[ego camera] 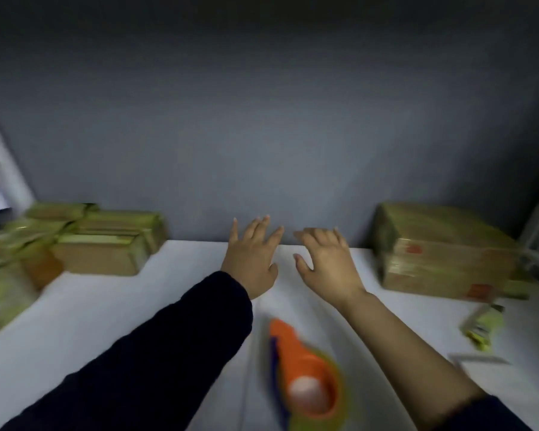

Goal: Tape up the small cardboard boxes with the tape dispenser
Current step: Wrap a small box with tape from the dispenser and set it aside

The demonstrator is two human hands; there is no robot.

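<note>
**Both hands empty, dispenser not picked up yet**

Left hand (251, 256) and right hand (325, 259) are out over the white table (106, 321), palms down, fingers spread, gripping nothing. Can't tell if they touch the surface.

Tape dispenser (305, 377) lies on the table behind the hands, toward the body, between the two forearms and nearer the right one. Left stack of boxes (103, 244) sits well out to the left of the left hand. Right stack of boxes (442, 253) sits well out to the right of the right hand. Both show yellow-green tape.

Handling, my read: the dispenser is rigid light plastic, so take it by the orange handle. The boxes look light and fairly stiff and will likely slide on the smooth table, so pin one down from the top while taping.

Writing: red marks on the right stack, too blurred to read. No brand legible on the dispenser. Yellow-green scrap (484, 326) right of the right forearm, also unreadable
</note>
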